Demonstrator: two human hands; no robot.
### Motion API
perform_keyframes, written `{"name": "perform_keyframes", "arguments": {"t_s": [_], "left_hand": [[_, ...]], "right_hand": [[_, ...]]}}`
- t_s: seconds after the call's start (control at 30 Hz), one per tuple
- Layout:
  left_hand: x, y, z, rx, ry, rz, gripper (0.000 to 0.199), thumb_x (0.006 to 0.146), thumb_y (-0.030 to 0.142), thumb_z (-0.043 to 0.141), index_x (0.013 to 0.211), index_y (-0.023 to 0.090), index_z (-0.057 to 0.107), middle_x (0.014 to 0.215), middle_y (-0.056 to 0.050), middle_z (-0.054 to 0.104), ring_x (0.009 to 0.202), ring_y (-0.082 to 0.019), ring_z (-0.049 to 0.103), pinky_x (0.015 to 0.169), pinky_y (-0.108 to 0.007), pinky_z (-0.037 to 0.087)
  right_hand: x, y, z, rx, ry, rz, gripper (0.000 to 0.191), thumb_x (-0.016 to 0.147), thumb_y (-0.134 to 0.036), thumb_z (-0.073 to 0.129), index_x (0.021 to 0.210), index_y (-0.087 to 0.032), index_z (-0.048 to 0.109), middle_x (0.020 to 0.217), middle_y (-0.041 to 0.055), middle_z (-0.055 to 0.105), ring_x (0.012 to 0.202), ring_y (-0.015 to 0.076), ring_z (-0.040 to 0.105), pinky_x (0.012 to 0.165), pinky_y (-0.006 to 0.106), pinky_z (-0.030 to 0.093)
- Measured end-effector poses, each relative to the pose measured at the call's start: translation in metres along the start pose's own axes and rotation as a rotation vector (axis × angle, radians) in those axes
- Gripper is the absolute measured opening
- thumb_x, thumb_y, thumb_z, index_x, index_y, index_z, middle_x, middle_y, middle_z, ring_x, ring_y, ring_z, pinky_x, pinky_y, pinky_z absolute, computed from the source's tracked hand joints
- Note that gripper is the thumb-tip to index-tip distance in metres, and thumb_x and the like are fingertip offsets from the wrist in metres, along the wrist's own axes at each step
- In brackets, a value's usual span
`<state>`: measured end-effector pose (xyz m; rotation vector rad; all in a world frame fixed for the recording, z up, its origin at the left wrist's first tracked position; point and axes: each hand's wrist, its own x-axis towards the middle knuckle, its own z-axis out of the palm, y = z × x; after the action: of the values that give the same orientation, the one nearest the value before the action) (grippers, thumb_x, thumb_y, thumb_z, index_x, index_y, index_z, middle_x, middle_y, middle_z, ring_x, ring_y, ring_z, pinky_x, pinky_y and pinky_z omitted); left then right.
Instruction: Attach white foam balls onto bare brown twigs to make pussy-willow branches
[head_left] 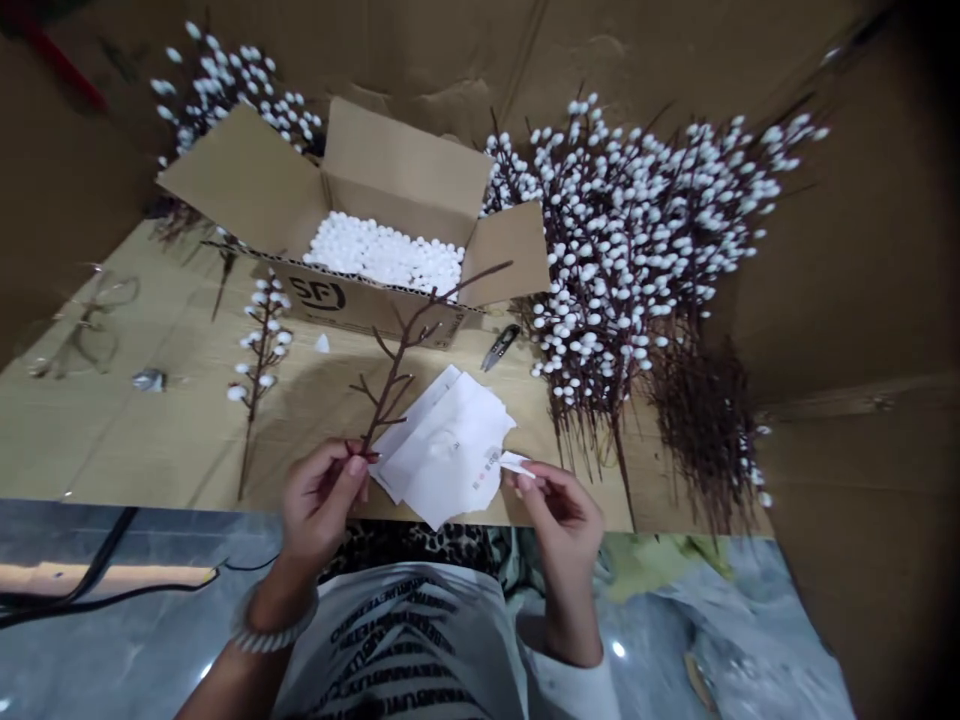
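Observation:
My left hand (326, 500) pinches the lower end of a bare brown branch (394, 375), which leans up to the right toward an open cardboard box. Between the fingertips of my right hand (559, 510) is a small piece of white paper (516, 463), at the right edge of some white paper sheets (450, 445). The sheets lie overlapped on the table, between my hands. Left of the bare branch lies a single branch with white berries (262, 345). White beads (386, 255) fill the bottom of the cardboard box (360, 310).
Large bundles of white-berried branches (622, 230) lie at the right, beside a pile of brown stems (705, 430). A cutter knife (500, 347) rests before the box. Another berried bunch (232, 90) is at the back left. Glasses (90, 320) lie on the table's left side.

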<state>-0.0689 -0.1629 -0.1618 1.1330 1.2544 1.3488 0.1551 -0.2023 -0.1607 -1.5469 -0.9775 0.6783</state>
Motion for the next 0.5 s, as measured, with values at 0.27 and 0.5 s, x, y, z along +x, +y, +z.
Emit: {"name": "perform_keyframes", "arguments": {"t_s": [0.27, 0.5], "left_hand": [[0.001, 0.0077, 0.0039, 0.376, -0.242, 0.217, 0.017, 0.088, 0.025, 0.055, 0.075, 0.023, 0.066, 0.065, -0.002, 0.075, 0.061, -0.019, 0.064, 0.064, -0.032, 0.049], [0.004, 0.0028, 0.0092, 0.631, -0.304, 0.455, 0.018, 0.088, 0.012, 0.049, 0.091, 0.025, 0.061, 0.07, 0.005, 0.077, 0.057, -0.018, 0.068, 0.097, -0.038, 0.047]], "right_hand": [[-0.0014, 0.0025, 0.0048, -0.069, 0.01, -0.03, 0.029, 0.074, -0.02, 0.075, 0.103, -0.024, 0.073, 0.081, 0.002, 0.079, 0.071, 0.0174, 0.073, 0.067, 0.031, 0.061], [0.0069, 0.0074, 0.0062, -0.266, -0.186, -0.267, 0.02, 0.08, -0.009, 0.07, 0.092, -0.025, 0.073, 0.087, 0.0021, 0.078, 0.081, 0.0193, 0.072, 0.074, 0.036, 0.058]]}}
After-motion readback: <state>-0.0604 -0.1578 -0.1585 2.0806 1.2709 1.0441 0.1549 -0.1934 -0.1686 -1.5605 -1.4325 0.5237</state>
